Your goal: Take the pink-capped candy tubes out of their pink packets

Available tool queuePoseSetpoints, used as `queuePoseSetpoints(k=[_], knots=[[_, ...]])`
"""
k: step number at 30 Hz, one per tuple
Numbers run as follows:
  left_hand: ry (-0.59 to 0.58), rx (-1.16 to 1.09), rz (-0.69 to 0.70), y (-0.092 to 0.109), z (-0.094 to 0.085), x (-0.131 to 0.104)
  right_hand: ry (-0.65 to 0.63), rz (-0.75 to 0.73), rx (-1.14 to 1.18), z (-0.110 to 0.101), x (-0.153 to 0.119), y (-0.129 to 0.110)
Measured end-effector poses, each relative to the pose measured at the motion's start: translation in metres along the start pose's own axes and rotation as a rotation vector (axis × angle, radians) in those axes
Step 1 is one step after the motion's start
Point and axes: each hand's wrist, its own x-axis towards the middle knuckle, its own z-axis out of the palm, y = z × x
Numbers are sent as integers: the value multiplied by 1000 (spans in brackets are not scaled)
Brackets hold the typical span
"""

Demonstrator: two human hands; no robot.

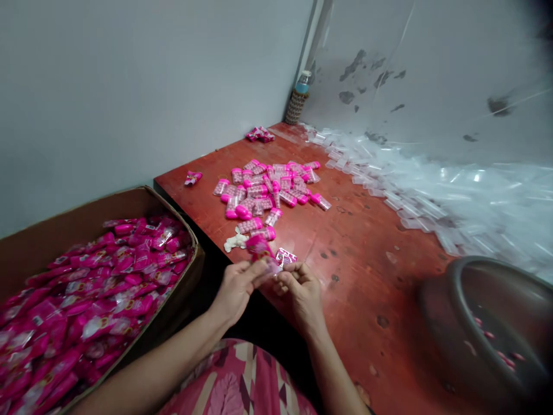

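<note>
Close to the table's near edge, my left hand [239, 288] pinches a pink printed plastic wrapper [260, 246] with a clear end; motion blurs it, and I cannot tell what is inside. My right hand [302, 288] has its thumb and fingers closed at the wrapper's clear end. Just beyond my fingers lies a pink-and-white patterned packet [286, 256]. A crumpled whitish lump [236, 241] sits left of the wrapper. Farther back is a pile of small clear containers with pink caps [259, 190], filled with pink pieces.
At left stands a cardboard box [194, 256] holding many pink packets [125, 276]. Clear empty containers [415, 202] are heaped along the right wall. A dark basin [458, 300] with a few pink pieces stands at right. A bottle [303, 83] occupies the far corner of the red table [363, 259].
</note>
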Motion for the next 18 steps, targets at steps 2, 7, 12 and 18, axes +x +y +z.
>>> queuePoseSetpoints(k=[2,7,12,18], knots=[[112,-43,193,14,-14,-5,5,-12,-12,-4,2,-3],[55,559,448,12,-32,6,83,-46,-92,-23,6,-8],[-215,1404,645,-27,-16,36,114,-44,-188,-32,2,-5],[-178,1517,723,-44,-18,44,113,-55,-214,-39,0,0]])
